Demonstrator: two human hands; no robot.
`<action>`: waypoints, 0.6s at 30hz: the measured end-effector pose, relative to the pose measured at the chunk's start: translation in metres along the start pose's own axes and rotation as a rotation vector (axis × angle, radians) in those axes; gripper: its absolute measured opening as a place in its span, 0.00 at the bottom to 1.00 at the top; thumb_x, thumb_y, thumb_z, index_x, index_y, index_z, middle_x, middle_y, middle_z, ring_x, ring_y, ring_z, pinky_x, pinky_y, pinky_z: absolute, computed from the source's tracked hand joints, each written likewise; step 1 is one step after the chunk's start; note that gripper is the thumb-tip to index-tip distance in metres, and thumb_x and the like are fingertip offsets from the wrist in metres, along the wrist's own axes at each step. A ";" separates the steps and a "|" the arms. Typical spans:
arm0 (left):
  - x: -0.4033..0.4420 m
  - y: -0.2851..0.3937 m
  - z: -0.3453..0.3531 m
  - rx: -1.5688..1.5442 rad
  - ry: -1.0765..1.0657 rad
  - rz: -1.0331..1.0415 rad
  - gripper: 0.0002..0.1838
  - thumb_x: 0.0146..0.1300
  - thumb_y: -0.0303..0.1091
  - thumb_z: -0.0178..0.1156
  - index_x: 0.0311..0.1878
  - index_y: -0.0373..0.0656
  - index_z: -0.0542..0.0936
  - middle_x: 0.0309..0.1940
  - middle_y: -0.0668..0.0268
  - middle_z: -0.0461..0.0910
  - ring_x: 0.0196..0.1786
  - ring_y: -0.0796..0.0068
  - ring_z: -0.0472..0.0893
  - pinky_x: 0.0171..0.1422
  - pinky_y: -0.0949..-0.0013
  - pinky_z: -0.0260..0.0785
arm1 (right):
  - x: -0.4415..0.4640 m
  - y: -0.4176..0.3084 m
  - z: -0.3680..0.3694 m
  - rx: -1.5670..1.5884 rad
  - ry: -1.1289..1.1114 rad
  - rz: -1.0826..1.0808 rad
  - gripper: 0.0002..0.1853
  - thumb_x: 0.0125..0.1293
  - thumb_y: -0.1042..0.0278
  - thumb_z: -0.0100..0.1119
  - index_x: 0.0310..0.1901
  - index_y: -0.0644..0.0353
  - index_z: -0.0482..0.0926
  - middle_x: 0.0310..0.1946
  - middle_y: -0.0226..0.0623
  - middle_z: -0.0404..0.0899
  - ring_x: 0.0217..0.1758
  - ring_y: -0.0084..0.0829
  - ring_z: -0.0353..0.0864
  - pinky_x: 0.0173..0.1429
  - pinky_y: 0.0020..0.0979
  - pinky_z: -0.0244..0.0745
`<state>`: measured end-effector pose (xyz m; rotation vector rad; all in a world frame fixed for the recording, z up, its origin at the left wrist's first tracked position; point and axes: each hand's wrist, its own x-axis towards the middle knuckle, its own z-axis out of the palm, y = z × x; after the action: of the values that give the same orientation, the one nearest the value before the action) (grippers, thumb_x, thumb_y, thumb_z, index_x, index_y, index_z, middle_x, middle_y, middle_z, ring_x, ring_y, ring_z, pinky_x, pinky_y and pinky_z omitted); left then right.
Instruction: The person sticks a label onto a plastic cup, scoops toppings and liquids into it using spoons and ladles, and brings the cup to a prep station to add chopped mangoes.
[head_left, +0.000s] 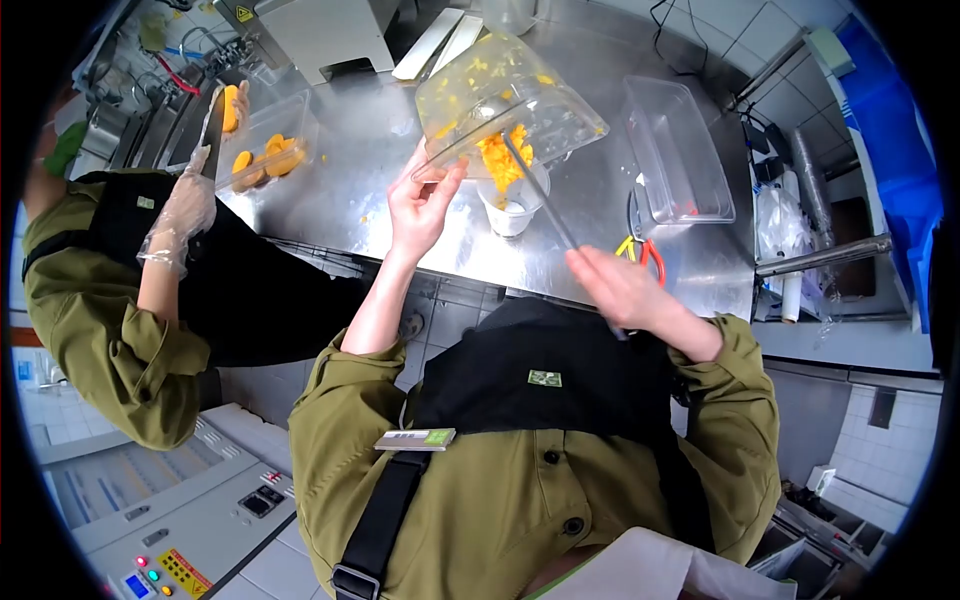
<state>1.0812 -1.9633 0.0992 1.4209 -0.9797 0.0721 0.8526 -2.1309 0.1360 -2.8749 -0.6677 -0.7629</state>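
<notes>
My left hand [425, 205] grips the near edge of a clear plastic container [465, 85], tilted over the counter. Orange bits are smeared on its walls, and a clump of chopped orange fruit [505, 160] sits at its lower edge. Directly below stands a translucent plastic cup [510, 215], with some pale content inside. My right hand [622, 290] is closed around a long metal utensil [553, 212]. The utensil's far end reaches the orange clump; its head cannot be made out clearly.
Scissors [653, 262] with red and yellow handles lie beside a clear rectangular tub [685, 165] on the steel counter [350, 180]. At left, a co-worker's gloved hand [185, 205] is near another tub [300, 115] holding orange fruit pieces [280, 158]. White strips [430, 45] lie behind.
</notes>
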 end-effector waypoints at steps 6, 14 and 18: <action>-0.003 0.008 0.008 0.127 0.051 0.064 0.06 0.53 0.25 0.58 0.35 0.36 0.79 0.55 0.50 0.68 0.51 0.66 0.75 0.47 0.73 0.67 | -0.002 -0.010 -0.035 -0.144 -0.093 -0.014 0.20 0.50 0.75 0.50 0.47 0.75 0.68 0.38 0.54 0.71 0.38 0.41 0.76 0.42 0.32 0.74; 0.000 0.007 0.007 0.054 0.015 0.059 0.07 0.54 0.23 0.58 0.37 0.33 0.78 0.52 0.51 0.69 0.50 0.67 0.74 0.48 0.72 0.67 | -0.010 -0.005 0.001 0.048 -0.063 0.164 0.18 0.52 0.74 0.51 0.46 0.72 0.70 0.39 0.49 0.73 0.36 0.37 0.77 0.42 0.30 0.74; -0.004 0.012 0.022 0.123 0.076 0.109 0.12 0.55 0.22 0.57 0.43 0.30 0.76 0.48 0.56 0.74 0.46 0.75 0.75 0.49 0.76 0.65 | -0.015 -0.009 -0.019 0.124 0.103 0.214 0.19 0.51 0.78 0.53 0.47 0.70 0.70 0.42 0.48 0.73 0.36 0.38 0.77 0.36 0.30 0.75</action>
<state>1.0600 -1.9776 0.1027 1.4648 -1.0030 0.2695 0.8290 -2.1326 0.1447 -2.7157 -0.3741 -0.8009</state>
